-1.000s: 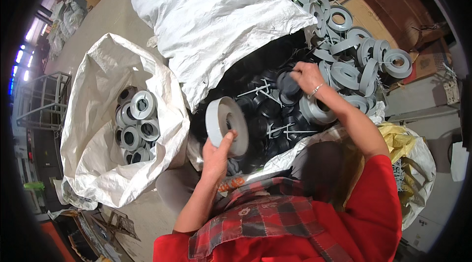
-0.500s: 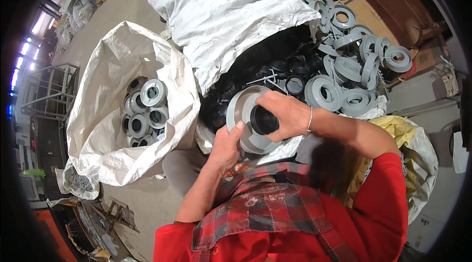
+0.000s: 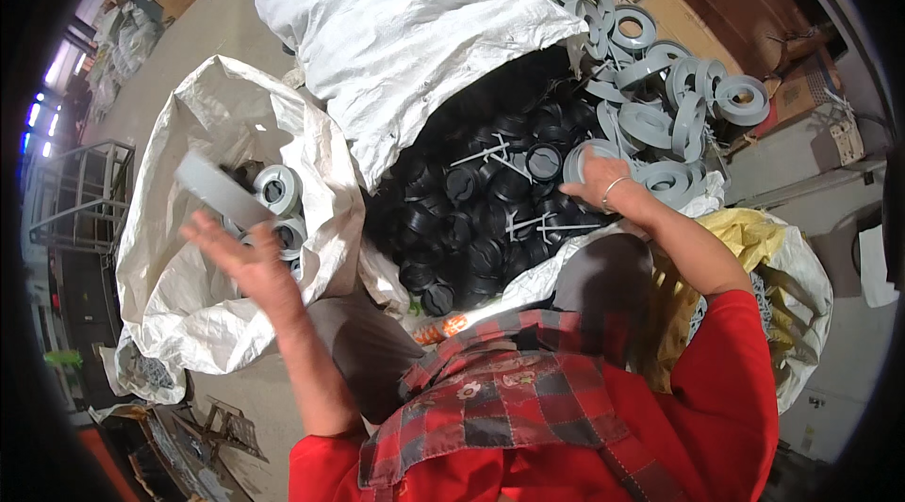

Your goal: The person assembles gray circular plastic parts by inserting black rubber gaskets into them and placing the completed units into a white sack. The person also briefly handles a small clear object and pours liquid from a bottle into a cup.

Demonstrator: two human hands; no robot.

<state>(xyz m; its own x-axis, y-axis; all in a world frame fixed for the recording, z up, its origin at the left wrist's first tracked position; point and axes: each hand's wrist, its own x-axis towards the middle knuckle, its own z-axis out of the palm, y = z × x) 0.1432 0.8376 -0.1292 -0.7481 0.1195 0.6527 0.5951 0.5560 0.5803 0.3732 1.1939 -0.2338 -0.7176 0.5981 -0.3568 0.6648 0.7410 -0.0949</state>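
Observation:
Over the white open sack (image 3: 151, 299) on the left, my left hand (image 3: 247, 262) has its fingers spread. A grey plastic ring (image 3: 224, 191), smeared by motion, is in the air just beyond my fingertips. Several grey rings with dark centres (image 3: 276, 189) lie inside that sack. To the right, my right hand (image 3: 605, 183) is closed on the rim of another grey ring (image 3: 573, 163), beside the heap of black round plastic parts (image 3: 485, 252). My fingertips there are partly hidden.
A bulging white sack (image 3: 405, 21) lies behind the black parts, its mouth toward me. More grey rings (image 3: 650, 125) are piled at the right, beside cardboard boxes (image 3: 726, 2). White plastic sprues (image 3: 528, 224) rest on the black parts. A yellow-and-white sack (image 3: 754, 229) stands at my right.
My left hand has swung left over the sack and let go of the grey ring. My right hand has moved right from the ring with the black part to the grey ring beside the pile.

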